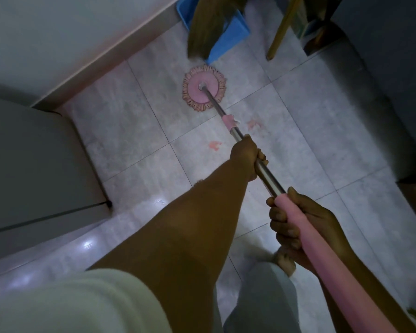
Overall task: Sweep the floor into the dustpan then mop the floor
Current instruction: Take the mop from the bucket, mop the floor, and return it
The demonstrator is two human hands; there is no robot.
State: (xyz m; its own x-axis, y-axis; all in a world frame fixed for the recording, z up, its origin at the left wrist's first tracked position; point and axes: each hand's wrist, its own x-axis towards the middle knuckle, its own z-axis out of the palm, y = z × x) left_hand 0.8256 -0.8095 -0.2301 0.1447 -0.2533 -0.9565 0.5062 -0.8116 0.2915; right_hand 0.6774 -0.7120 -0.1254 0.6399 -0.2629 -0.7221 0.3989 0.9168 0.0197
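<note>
While the left hand (247, 159) grips the steel shaft (269, 179) to steer and the right hand (296, 222) clasps the pink grip (322, 255), the mop head (204, 88) lies flat on the far floor (310, 152), near the broom (202, 32) and dustpan (231, 37) (sweeping seemingly done).

Glossy grey tiled floor (298, 152), white wall (58, 32), grey cabinet (22, 164) left

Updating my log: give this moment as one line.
mopping; left hand holds pole; right hand holds pink handle; mop head on floor
</note>
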